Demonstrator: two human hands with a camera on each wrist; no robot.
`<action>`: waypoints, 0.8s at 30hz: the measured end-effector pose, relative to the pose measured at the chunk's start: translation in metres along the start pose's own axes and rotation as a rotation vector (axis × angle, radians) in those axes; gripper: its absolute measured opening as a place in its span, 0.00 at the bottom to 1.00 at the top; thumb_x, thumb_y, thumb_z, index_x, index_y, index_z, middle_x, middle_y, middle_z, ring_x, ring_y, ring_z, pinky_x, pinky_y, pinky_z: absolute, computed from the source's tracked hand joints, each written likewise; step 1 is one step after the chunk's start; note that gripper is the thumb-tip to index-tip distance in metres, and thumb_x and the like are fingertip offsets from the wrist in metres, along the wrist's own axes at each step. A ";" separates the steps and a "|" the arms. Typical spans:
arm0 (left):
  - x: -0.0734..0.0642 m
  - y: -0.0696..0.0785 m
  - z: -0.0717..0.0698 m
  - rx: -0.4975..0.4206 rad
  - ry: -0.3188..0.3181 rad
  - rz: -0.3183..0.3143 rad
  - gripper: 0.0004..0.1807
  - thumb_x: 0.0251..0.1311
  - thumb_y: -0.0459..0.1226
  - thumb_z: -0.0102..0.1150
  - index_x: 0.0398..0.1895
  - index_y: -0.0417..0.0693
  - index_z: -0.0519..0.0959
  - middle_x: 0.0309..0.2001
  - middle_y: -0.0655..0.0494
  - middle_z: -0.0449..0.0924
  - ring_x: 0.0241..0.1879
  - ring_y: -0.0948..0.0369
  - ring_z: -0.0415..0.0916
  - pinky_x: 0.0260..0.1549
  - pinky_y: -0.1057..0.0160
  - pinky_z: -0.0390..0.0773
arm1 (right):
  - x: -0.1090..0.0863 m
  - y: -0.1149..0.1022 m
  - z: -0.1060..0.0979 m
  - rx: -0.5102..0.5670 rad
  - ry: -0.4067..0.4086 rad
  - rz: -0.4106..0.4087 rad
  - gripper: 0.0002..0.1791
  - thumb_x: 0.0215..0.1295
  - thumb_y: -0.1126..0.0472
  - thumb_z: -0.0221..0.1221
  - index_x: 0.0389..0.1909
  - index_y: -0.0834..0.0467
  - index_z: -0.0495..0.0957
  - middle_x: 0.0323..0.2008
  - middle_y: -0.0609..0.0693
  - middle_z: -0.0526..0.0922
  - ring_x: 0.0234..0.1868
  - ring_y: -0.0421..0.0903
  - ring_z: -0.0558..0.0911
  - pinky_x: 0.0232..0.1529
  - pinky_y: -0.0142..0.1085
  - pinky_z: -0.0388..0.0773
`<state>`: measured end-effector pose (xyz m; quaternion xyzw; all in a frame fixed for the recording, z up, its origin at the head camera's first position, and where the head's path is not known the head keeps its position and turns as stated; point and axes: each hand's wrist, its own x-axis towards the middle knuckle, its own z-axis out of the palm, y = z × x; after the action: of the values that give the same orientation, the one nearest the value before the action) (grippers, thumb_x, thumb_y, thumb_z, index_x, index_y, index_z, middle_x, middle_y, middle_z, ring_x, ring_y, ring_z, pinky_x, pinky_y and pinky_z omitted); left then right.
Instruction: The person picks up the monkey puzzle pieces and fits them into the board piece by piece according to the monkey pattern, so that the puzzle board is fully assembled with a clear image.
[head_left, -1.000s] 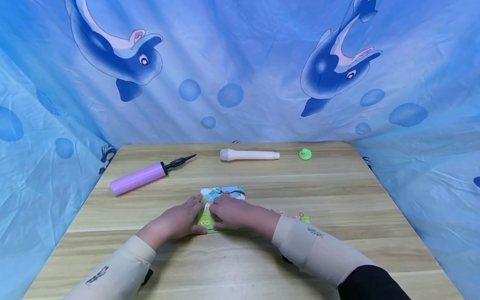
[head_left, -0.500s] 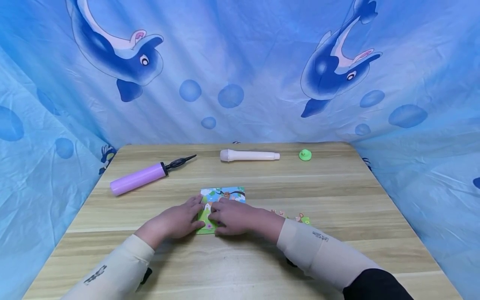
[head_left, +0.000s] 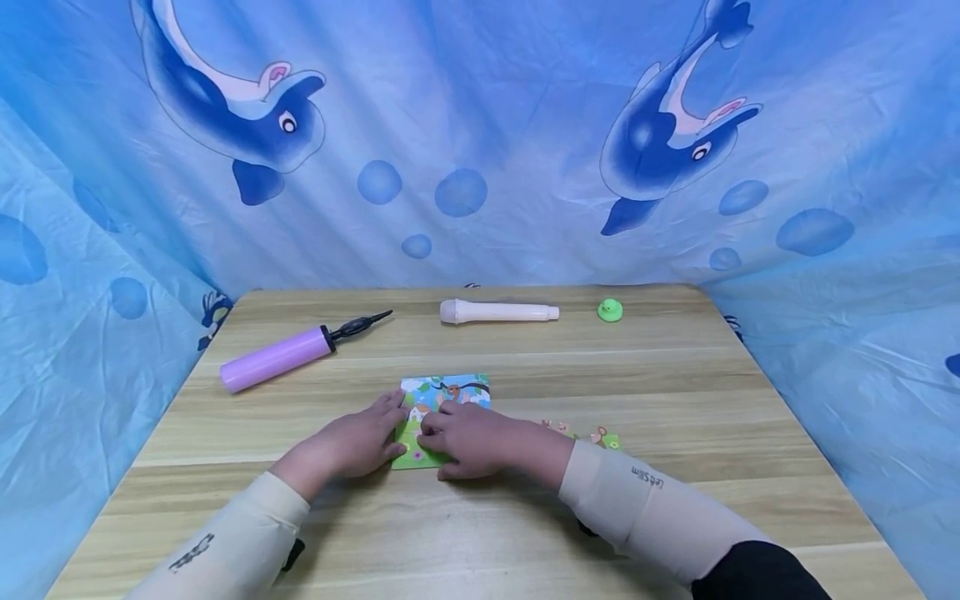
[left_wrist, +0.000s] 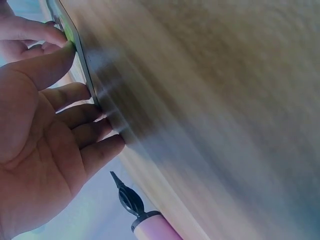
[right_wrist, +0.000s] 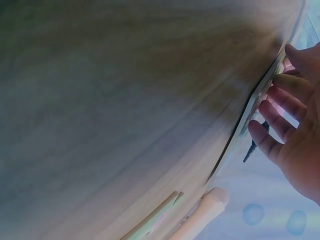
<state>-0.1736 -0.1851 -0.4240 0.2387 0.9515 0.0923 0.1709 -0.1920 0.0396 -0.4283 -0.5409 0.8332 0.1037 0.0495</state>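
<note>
A flat jigsaw puzzle (head_left: 411,454) with a bright picture of grass, sky and a branch lies in the middle of the table. My left hand (head_left: 360,439) steadies its left edge, thumb and fingertips touching the border in the left wrist view. Over the puzzle's right part lies my right hand (head_left: 476,440), its fingertips on the surface and its palm hiding much of the picture. In the right wrist view the fingers (right_wrist: 270,140) are loosely bent and spread along the thin board (right_wrist: 239,131). Loose puzzle pieces (head_left: 611,440) lie to the right, partly behind the right forearm.
Along the back of the wooden table (head_left: 675,375) lie a white toy microphone (head_left: 501,312) and a green rubber duck (head_left: 610,311). A purple hand pump (head_left: 277,360) with a black nozzle is at the left. A blue dolphin-print curtain (head_left: 525,125) surrounds the table.
My right hand has slid slightly right and toward me across the puzzle, baring more of the picture. The left hand has stayed almost in place at the left edge.
</note>
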 end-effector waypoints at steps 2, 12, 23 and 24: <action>-0.001 0.000 0.000 -0.004 -0.002 -0.001 0.34 0.71 0.47 0.53 0.73 0.39 0.61 0.77 0.39 0.46 0.76 0.42 0.47 0.68 0.41 0.61 | -0.001 0.000 0.000 0.020 0.008 -0.001 0.34 0.68 0.36 0.53 0.71 0.46 0.67 0.65 0.42 0.69 0.60 0.42 0.69 0.58 0.36 0.74; -0.001 0.001 -0.001 -0.021 -0.018 -0.011 0.35 0.70 0.48 0.53 0.74 0.40 0.60 0.78 0.41 0.45 0.77 0.43 0.45 0.71 0.42 0.57 | -0.028 0.024 0.002 0.253 0.102 0.085 0.22 0.70 0.48 0.57 0.62 0.49 0.75 0.57 0.45 0.75 0.58 0.42 0.74 0.63 0.37 0.73; 0.004 -0.001 0.002 -0.018 -0.026 -0.023 0.35 0.70 0.49 0.53 0.74 0.41 0.59 0.78 0.42 0.44 0.77 0.44 0.44 0.71 0.42 0.57 | -0.086 0.057 0.005 0.458 -0.101 0.471 0.28 0.53 0.46 0.72 0.53 0.50 0.76 0.47 0.45 0.76 0.48 0.43 0.77 0.50 0.39 0.79; 0.004 -0.001 0.002 -0.020 -0.028 -0.023 0.35 0.70 0.49 0.52 0.74 0.41 0.59 0.78 0.42 0.44 0.77 0.44 0.43 0.71 0.42 0.56 | -0.090 0.059 0.006 0.474 -0.128 0.503 0.29 0.50 0.46 0.73 0.52 0.51 0.76 0.46 0.45 0.75 0.47 0.43 0.76 0.49 0.39 0.79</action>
<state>-0.1770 -0.1836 -0.4271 0.2274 0.9507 0.0964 0.1875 -0.2087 0.1448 -0.4096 -0.2845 0.9366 -0.0498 0.1986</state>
